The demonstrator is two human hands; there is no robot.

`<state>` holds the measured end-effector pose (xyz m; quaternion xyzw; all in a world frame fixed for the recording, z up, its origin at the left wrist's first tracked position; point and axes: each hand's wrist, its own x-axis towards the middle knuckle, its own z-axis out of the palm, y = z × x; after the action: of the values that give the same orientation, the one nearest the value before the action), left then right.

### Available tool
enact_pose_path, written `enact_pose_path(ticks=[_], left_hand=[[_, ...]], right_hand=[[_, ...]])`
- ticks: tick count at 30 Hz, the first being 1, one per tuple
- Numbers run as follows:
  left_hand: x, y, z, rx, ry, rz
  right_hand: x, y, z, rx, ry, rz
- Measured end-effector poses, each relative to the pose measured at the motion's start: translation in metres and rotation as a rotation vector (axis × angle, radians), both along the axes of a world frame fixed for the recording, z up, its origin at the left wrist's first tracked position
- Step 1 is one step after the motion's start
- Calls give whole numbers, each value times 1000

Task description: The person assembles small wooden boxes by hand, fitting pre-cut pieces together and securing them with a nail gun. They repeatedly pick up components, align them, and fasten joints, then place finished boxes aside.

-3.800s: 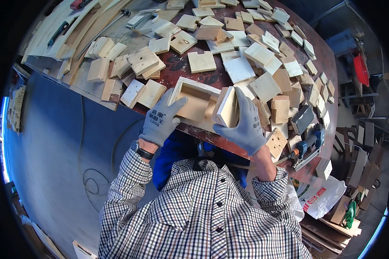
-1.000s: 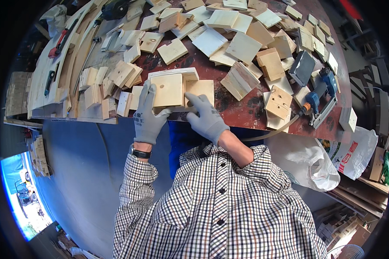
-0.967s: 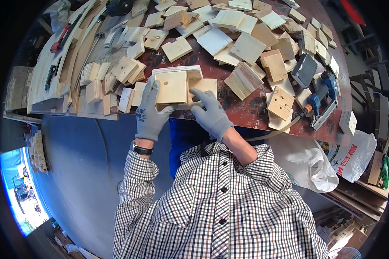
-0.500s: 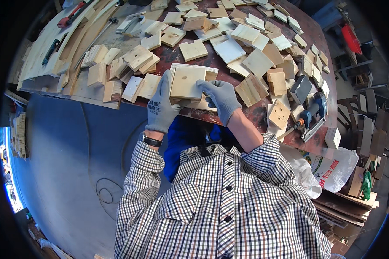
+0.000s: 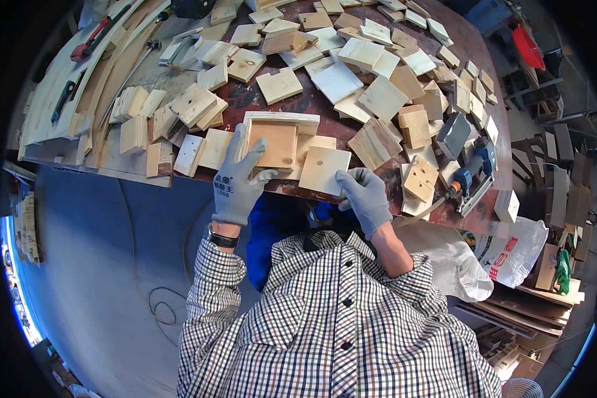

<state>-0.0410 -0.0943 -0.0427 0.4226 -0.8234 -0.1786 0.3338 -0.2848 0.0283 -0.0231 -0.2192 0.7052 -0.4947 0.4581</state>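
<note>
My right hand (image 5: 366,198), in a grey work glove, pinches the lower right corner of a pale square wooden board (image 5: 325,170) with a small dark knot. My gloved left hand (image 5: 237,189) grips the left side of a small wooden frame (image 5: 282,119) at the table's near edge, its thumb and a finger reaching to the inner side. A browner square wood piece (image 5: 276,147) lies within the frame, beside the left fingers. Another pale piece, partly hidden, shows behind the held board.
Many loose wood blocks (image 5: 338,83) are strewn over the dark red table (image 5: 245,109). A blue air nailer (image 5: 469,176) with a hose lies at the right edge. Long boards and a red-handled tool (image 5: 89,41) lie far left. White plastic bags (image 5: 511,249) hang at lower right.
My right hand has pulled the square board off the frame, down and to the right, uncovering the browner piece inside. My left hand stays at the frame's left side.
</note>
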Motion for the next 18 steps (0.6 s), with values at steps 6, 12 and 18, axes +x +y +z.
enact_pose_path(ticks=[6, 12, 18], left_hand=[[3, -3, -6, -64, -42, 6], [6, 4, -3, 19, -69, 76], [-1, 5, -6, 48, -109, 96]], right_hand=[[11, -2, -17, -138, 1145, 248], [53, -33, 12, -443, 1348, 366], [64, -42, -1, -411, 1322, 308]])
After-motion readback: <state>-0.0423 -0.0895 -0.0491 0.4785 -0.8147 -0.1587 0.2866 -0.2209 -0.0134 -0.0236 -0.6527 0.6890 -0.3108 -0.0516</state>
